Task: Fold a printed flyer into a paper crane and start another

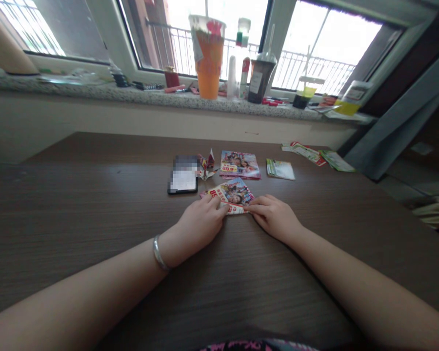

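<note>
A colourful printed paper flyer lies on the table, its near edge folded into a pale strip with red print. My left hand rests on its left side, fingers bent and thumb pressing on the folded strip. At the right corner, my right hand grips the paper between thumb and fingers. Just behind is a stack of similar flyers. A folded paper crane stands beside a phone, whose screen is blurred out.
A small stack of green-and-white papers lies to the right, with loose slips farther back. On the stone windowsill stand a large orange drink cup, a dark lidded cup and several bottles.
</note>
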A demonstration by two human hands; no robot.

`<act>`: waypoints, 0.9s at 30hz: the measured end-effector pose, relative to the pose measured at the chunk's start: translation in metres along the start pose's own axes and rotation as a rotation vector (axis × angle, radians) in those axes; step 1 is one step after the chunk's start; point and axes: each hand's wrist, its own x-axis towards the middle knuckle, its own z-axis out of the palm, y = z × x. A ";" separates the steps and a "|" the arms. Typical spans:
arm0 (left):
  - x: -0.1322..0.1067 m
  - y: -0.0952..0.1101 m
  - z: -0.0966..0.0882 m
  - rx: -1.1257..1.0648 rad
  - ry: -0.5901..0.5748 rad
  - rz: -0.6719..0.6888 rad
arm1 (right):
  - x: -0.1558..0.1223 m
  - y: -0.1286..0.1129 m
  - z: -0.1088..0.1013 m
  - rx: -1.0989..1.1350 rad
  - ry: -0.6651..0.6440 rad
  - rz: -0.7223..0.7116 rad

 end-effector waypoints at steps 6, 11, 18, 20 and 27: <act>0.001 0.001 0.001 0.020 0.001 0.074 | -0.001 0.000 0.000 0.012 0.022 0.045; 0.001 0.002 0.005 -0.024 -0.009 0.120 | -0.002 -0.001 0.000 -0.027 0.034 0.009; -0.001 0.003 0.001 -0.088 -0.021 0.068 | -0.002 -0.002 -0.002 -0.071 0.012 -0.001; -0.003 0.004 -0.001 -0.110 -0.019 0.055 | -0.002 -0.001 -0.002 -0.036 0.021 -0.011; -0.006 0.005 -0.002 -0.129 -0.024 0.015 | 0.000 0.001 0.001 0.057 0.027 -0.011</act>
